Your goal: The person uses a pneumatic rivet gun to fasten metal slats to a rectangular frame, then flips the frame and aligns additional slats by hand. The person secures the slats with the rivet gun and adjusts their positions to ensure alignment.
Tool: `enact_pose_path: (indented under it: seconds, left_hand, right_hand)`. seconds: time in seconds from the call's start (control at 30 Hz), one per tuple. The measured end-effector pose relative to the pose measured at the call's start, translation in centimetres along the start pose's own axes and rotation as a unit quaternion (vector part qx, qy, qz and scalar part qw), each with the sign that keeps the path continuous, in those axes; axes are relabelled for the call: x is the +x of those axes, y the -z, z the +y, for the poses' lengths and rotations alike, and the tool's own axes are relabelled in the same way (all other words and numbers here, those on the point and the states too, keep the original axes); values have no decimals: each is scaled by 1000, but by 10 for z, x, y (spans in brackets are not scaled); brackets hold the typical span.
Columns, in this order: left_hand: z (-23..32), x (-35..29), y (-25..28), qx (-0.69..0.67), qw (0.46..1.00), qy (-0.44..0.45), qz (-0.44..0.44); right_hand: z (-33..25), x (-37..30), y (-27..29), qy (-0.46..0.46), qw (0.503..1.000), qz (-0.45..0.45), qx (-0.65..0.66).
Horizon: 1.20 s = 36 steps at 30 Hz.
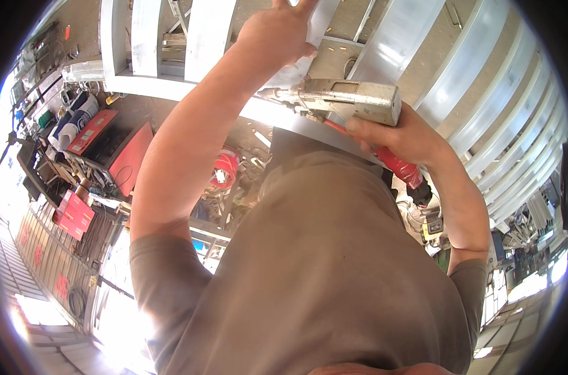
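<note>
My right hand [390, 134] is wrapped round a pistol-shaped power tool [353, 100] with a worn silver body and a red grip. Its narrow nose points left, over a long pale metal rail [265, 112] in front of my body. My left hand [281, 34] reaches forward to the top edge, over a wide shiny metal slat [321, 22]. The thumb is stretched out along that slat and the fingers look spread, though their tips are cut off. I see nothing held in this hand.
Many parallel metal slats [465, 56] run across the front and right. At left stand a red open-topped box [131, 156] and red cartons [73, 215] amid clutter. A red spool [226, 167] lies below my left forearm. Cables and a yellow item [432, 226] are at right.
</note>
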<state>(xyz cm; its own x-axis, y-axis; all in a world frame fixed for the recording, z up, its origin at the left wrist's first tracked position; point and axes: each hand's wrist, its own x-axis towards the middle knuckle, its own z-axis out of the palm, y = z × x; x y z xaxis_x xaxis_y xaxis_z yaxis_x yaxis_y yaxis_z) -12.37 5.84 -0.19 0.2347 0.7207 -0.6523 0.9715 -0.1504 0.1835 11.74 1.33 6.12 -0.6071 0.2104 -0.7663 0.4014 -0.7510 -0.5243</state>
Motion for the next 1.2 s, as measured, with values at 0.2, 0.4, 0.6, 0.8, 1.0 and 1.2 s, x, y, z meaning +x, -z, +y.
enact_pose_path:
  seconds: [0.2, 0.4, 0.6, 0.8, 1.0, 1.2]
  left_hand:
    - [0, 1, -1, 9, 1000, 1, -1]
    - [4, -4, 5, 30, 999, -5, 13]
    - [7, -10, 9, 34, 999, -7, 23]
    - [4, -1, 7, 33, 999, -1, -11]
    - [2, -2, 5, 39, 999, -9, -2]
    - [5, -6, 14, 35, 999, -13, 3]
  right_hand:
    - [4, 15, -2, 22, 1000, 3, -13]
    - [6, 19, 0, -1, 1000, -24, -17]
    - [3, 20, 2, -14, 999, -38, -31]
    - [2, 20, 2, -14, 999, -37, -38]
    - [2, 19, 0, -2, 998, -37, -47]
    - [-1, 20, 0, 0, 998, -41, -47]
